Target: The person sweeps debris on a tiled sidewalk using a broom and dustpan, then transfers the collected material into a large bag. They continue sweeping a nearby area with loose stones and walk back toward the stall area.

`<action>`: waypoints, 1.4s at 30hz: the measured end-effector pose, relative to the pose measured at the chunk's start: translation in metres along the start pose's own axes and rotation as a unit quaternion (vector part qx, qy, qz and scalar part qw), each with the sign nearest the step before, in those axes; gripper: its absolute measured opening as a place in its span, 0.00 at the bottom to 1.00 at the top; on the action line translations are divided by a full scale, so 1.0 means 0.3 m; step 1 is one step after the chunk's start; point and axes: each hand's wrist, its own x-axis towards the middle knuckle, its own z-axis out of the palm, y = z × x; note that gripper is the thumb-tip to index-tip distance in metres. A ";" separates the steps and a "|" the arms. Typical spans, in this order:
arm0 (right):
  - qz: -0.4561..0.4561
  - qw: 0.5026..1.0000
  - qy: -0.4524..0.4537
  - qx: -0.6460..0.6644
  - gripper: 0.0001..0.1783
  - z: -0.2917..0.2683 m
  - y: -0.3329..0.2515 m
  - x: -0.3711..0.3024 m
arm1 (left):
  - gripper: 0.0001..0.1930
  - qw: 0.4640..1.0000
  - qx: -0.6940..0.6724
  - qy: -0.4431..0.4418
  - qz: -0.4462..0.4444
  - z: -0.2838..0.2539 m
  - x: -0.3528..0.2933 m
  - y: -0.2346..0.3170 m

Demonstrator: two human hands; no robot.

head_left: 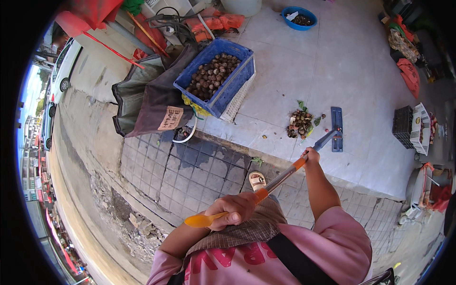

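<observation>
My left hand (232,210) is wrapped round the handle of a flat mop near its yellow end, close to my body. Lower down the shaft (284,176), my right hand (311,156) grips just beyond an orange collar, with that arm stretched forward. The mop's long blue head (337,135) rests on the grey tiled floor. Left of the head, and apart from it, lies a pile of brown and pale scraps (299,126) with some green leaves. A few loose bits are scattered between them.
A blue crate (216,102) of round brown produce stands on a white crate (240,97), beside a dark open bag (156,102). A blue basin (299,27) sits farther back. Black (403,126) and white crates (421,130) stand right. A raised floor edge (266,153) crosses ahead of my sandal.
</observation>
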 end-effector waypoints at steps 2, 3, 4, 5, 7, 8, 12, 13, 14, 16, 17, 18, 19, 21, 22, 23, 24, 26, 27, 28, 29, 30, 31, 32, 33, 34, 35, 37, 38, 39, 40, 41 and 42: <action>0.006 1.000 0.011 -0.015 0.04 0.037 0.042 -0.027 | 0.23 1.000 0.030 -0.008 0.008 -0.001 -0.029 0.045; 0.004 1.000 0.009 -0.023 0.04 0.059 0.062 -0.048 | 0.24 0.999 0.046 -0.010 0.014 0.000 -0.045 0.073; 0.011 0.999 0.012 -0.034 0.04 0.075 0.086 -0.073 | 0.24 0.998 0.061 -0.012 0.008 0.002 -0.058 0.107; 0.016 0.999 0.014 -0.045 0.04 0.094 0.100 -0.109 | 0.24 0.997 0.069 -0.016 0.016 0.001 -0.075 0.128; 0.035 0.998 0.008 -0.059 0.04 0.098 0.153 -0.087 | 0.24 0.996 0.085 -0.021 0.033 0.001 -0.120 0.162; 0.029 0.998 0.004 -0.060 0.04 0.122 0.177 -0.130 | 0.24 0.995 0.089 -0.003 0.036 0.004 -0.156 0.180; 0.029 0.996 -0.011 -0.087 0.04 0.229 0.306 -0.287 | 0.25 0.992 0.113 0.021 0.056 0.014 -0.291 0.276; 0.037 0.996 -0.021 -0.082 0.04 0.237 0.347 -0.293 | 0.25 0.991 0.116 0.031 0.062 0.020 -0.327 0.294; 0.039 0.994 -0.025 -0.100 0.04 0.250 0.382 -0.321 | 0.25 0.990 0.118 0.043 0.070 0.025 -0.370 0.310; 0.043 0.989 -0.034 -0.138 0.04 0.275 0.461 -0.383 | 0.25 0.987 0.123 0.063 0.081 0.034 -0.459 0.344; 0.044 0.986 -0.032 -0.155 0.04 0.281 0.505 -0.397 | 0.25 0.986 0.124 0.071 0.085 0.037 -0.506 0.356; 0.044 0.984 -0.032 -0.172 0.04 0.289 0.552 -0.411 | 0.25 0.985 0.126 0.080 0.088 0.039 -0.553 0.369; 0.045 0.981 -0.031 -0.189 0.04 0.299 0.601 -0.425 | 0.26 0.981 0.136 0.104 0.093 0.043 -0.596 0.386; 0.038 0.981 -0.034 -0.188 0.05 0.322 0.714 -0.470 | 0.29 0.971 0.159 0.150 0.098 0.050 -0.689 0.422; 0.035 0.977 -0.039 -0.204 0.05 0.329 0.769 -0.493 | 0.30 0.964 0.171 0.175 0.101 0.054 -0.741 0.439; 0.032 0.975 -0.046 -0.217 0.05 0.342 0.821 -0.523 | 0.30 0.961 0.176 0.183 0.113 0.050 -0.796 0.452; 0.028 0.972 -0.052 -0.229 0.05 0.354 0.873 -0.552 | 0.30 0.957 0.181 0.191 0.125 0.045 -0.851 0.465; 0.035 0.972 -0.060 -0.223 0.05 0.370 0.976 -0.606 | 0.31 0.948 0.193 0.218 0.131 0.054 -0.949 0.502; 0.039 0.973 -0.064 -0.219 0.06 0.375 1.023 -0.628 | 0.31 0.948 0.188 0.223 0.131 0.058 -0.999 0.517; 0.046 0.970 -0.063 -0.230 0.05 0.381 1.066 -0.648 | 0.30 0.948 0.182 0.228 0.131 0.060 -1.050 0.533; 0.036 0.971 -0.065 -0.229 0.05 0.387 1.113 -0.666 | 0.30 0.947 0.177 0.232 0.131 0.064 -1.096 0.549; 0.026 0.971 -0.066 -0.226 0.05 0.391 1.157 -0.685 | 0.30 0.946 0.182 0.237 0.126 0.068 -1.135 0.565; 0.016 0.972 -0.067 -0.223 0.06 0.394 1.197 -0.701 | 0.30 0.945 0.186 0.242 0.122 0.071 -1.169 0.581; 0.012 0.965 -0.061 -0.254 0.06 0.401 1.228 -0.740 | 0.31 0.942 0.191 0.250 0.116 0.077 -1.205 0.596; 0.019 0.961 -0.060 -0.271 0.05 0.409 1.257 -0.778 | 0.31 0.936 0.197 0.267 0.115 0.085 -1.241 0.610; 0.025 0.956 -0.058 -0.287 0.05 0.417 1.283 -0.814 | 0.31 0.931 0.203 0.283 0.113 0.095 -1.275 0.621; 0.031 0.952 -0.053 -0.301 0.05 0.415 1.302 -0.837 | 0.31 0.926 0.206 0.296 0.111 0.103 -1.297 0.633; 0.038 0.947 -0.064 -0.312 0.04 0.421 1.348 -0.883 | 0.31 0.916 0.213 0.317 0.125 0.108 -1.335 0.666; 0.038 0.949 -0.059 -0.307 0.04 0.427 1.377 -0.892 | 0.31 0.912 0.215 0.323 0.132 0.109 -1.343 0.683; 0.040 0.950 -0.053 -0.304 0.04 0.443 1.403 -0.932 | 0.31 0.907 0.220 0.325 0.150 0.108 -1.360 0.698; 0.034 0.953 -0.047 -0.296 0.04 0.452 1.425 -0.971 | 0.31 0.903 0.224 0.326 0.168 0.105 -1.377 0.713; 0.030 0.956 -0.042 -0.290 0.03 0.471 1.435 -1.052 | 0.32 0.897 0.230 0.329 0.185 0.109 -1.395 0.727; 0.062 0.954 -0.040 -0.290 0.03 0.478 1.449 -1.077 | 0.32 0.889 0.236 0.341 0.195 0.121 -1.396 0.751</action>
